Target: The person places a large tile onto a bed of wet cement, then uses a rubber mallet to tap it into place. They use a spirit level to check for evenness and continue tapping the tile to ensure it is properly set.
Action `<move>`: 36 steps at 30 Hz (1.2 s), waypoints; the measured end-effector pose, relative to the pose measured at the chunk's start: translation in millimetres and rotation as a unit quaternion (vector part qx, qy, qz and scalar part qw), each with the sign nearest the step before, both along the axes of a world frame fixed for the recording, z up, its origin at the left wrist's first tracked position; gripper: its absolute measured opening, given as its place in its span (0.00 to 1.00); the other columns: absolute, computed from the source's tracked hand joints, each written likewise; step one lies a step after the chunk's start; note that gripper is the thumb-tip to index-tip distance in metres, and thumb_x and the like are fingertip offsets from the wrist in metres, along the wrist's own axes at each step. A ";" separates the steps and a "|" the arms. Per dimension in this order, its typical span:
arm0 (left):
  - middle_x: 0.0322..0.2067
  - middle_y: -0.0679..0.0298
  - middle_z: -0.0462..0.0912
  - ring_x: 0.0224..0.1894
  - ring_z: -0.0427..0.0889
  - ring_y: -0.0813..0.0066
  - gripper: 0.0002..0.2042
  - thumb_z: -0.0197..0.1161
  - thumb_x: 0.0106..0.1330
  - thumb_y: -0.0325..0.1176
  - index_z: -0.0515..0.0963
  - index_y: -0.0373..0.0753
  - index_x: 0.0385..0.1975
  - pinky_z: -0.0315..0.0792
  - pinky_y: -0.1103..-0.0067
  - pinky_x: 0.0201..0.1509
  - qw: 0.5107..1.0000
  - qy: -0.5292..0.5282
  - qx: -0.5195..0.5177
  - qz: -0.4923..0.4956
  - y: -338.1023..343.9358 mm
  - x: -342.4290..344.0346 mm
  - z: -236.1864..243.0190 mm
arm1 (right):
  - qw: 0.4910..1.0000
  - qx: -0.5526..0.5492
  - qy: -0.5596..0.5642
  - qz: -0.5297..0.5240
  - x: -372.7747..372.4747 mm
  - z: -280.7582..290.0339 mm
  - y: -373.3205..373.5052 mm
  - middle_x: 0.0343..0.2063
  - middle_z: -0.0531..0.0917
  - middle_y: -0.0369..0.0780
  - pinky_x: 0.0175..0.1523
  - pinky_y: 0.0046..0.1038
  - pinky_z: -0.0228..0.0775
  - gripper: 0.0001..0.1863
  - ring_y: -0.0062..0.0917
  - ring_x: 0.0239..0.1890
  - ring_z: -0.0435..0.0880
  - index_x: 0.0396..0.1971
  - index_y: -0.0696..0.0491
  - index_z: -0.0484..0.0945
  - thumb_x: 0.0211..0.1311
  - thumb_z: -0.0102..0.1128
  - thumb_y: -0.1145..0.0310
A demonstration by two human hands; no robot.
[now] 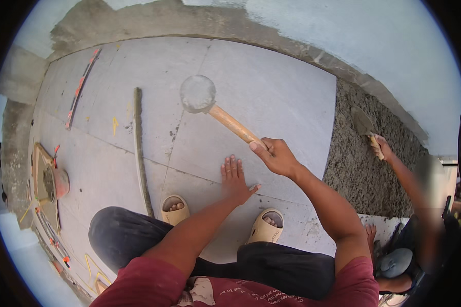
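My right hand [276,155] grips the wooden handle of a mallet [230,123]. Its round pale head [197,93] is blurred above a large grey floor tile [271,87]. Flat on that tile, just left of the right hand, rests my left hand [234,178] with fingers spread, holding nothing. I am squatting in dark trousers, and my feet in cream slippers [265,226] stand on the tiles.
A long thin rod [140,148] lies on the tiles to the left. On the right, another person's hand [383,149] holds a trowel [363,124] over a wet mortar bed [369,163]. A trowel and pan [51,183] sit at far left.
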State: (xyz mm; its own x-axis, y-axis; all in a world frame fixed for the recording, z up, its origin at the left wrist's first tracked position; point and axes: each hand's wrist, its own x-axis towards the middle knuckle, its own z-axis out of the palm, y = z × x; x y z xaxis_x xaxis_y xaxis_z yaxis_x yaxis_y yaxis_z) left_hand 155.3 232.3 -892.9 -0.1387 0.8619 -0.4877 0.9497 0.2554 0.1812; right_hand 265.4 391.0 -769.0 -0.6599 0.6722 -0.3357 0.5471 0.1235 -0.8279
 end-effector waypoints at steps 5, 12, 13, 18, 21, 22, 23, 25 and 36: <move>0.75 0.40 0.29 0.77 0.25 0.39 0.65 0.62 0.51 0.74 0.37 0.32 0.75 0.25 0.45 0.75 1.000 0.004 0.022 -0.009 42.5 -19.0 11.1 | 0.968 0.063 0.213 -0.120 45.4 65.5 0.0 0.14 0.72 0.38 0.25 0.30 0.61 0.33 0.22 0.19 0.68 0.27 0.59 0.76 0.69 0.53 0.37; 0.75 0.42 0.23 0.76 0.23 0.38 0.71 0.69 0.41 0.75 0.30 0.44 0.77 0.36 0.36 0.71 0.992 0.043 -0.114 -0.018 105.4 -31.1 35.0 | 0.945 -0.116 -0.136 -0.275 142.4 -37.4 -18.8 0.15 0.71 0.37 0.25 0.28 0.61 0.31 0.20 0.19 0.67 0.28 0.57 0.75 0.70 0.54 0.39; 0.75 0.43 0.22 0.76 0.22 0.38 0.72 0.69 0.41 0.76 0.29 0.44 0.77 0.38 0.35 0.70 0.991 0.059 -0.121 -0.010 107.1 -36.7 33.1 | 0.955 -0.067 -0.081 -0.278 137.8 -22.0 -5.7 0.16 0.71 0.36 0.25 0.27 0.61 0.30 0.20 0.19 0.67 0.28 0.57 0.75 0.70 0.54 0.39; 0.75 0.43 0.21 0.76 0.23 0.37 0.73 0.69 0.40 0.77 0.28 0.44 0.76 0.38 0.35 0.70 0.991 0.062 -0.116 -0.005 108.5 -49.8 27.9 | 0.930 0.094 0.178 -0.308 112.4 36.1 -2.4 0.16 0.71 0.36 0.26 0.26 0.62 0.30 0.19 0.19 0.67 0.27 0.57 0.75 0.71 0.53 0.41; 0.75 0.43 0.21 0.76 0.23 0.36 0.73 0.67 0.40 0.78 0.27 0.44 0.76 0.38 0.34 0.70 0.991 0.058 -0.123 -0.016 108.2 -40.8 27.9 | 0.911 0.139 0.226 -0.317 133.2 -8.4 -35.9 0.15 0.70 0.35 0.27 0.27 0.64 0.30 0.19 0.20 0.68 0.26 0.57 0.74 0.72 0.51 0.42; 0.75 0.43 0.21 0.76 0.23 0.36 0.73 0.66 0.40 0.79 0.27 0.44 0.76 0.39 0.34 0.70 0.990 0.052 -0.126 -0.025 109.4 -36.8 27.2 | 0.940 0.127 0.098 -0.302 154.4 -39.1 -42.4 0.15 0.70 0.34 0.27 0.27 0.65 0.31 0.18 0.20 0.69 0.26 0.58 0.74 0.72 0.51 0.41; 0.75 0.43 0.21 0.76 0.22 0.37 0.72 0.66 0.40 0.79 0.27 0.44 0.76 0.39 0.34 0.70 0.991 0.053 -0.122 -0.027 110.2 -36.5 25.4 | 0.953 0.115 -0.031 -0.279 178.5 -69.6 -47.1 0.15 0.70 0.34 0.27 0.26 0.66 0.31 0.17 0.20 0.69 0.27 0.58 0.74 0.72 0.51 0.40; 0.75 0.43 0.22 0.76 0.22 0.37 0.72 0.64 0.41 0.80 0.28 0.44 0.76 0.39 0.34 0.70 0.991 0.059 -0.117 -0.022 108.4 -39.7 19.4 | 0.958 0.049 -0.132 -0.252 184.5 -81.7 -37.9 0.14 0.70 0.33 0.26 0.25 0.67 0.32 0.16 0.20 0.71 0.25 0.57 0.73 0.71 0.51 0.39; 0.76 0.46 0.26 0.77 0.23 0.41 0.62 0.52 0.53 0.80 0.34 0.44 0.77 0.31 0.38 0.72 0.995 0.078 -0.042 -0.045 82.9 -43.2 2.4 | 0.951 0.162 0.065 -0.256 217.2 -80.0 -121.8 0.13 0.74 0.37 0.24 0.28 0.66 0.26 0.23 0.17 0.74 0.22 0.56 0.73 0.69 0.60 0.47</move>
State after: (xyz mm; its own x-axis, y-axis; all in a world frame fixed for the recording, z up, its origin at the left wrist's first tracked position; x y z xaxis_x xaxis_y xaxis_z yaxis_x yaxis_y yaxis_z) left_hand 112.0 315.3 -890.5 -0.1417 0.8318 -0.5366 0.9845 0.1752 0.0115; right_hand 482.6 269.2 -849.1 -0.2410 0.9705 0.0063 0.4996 0.1297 -0.8565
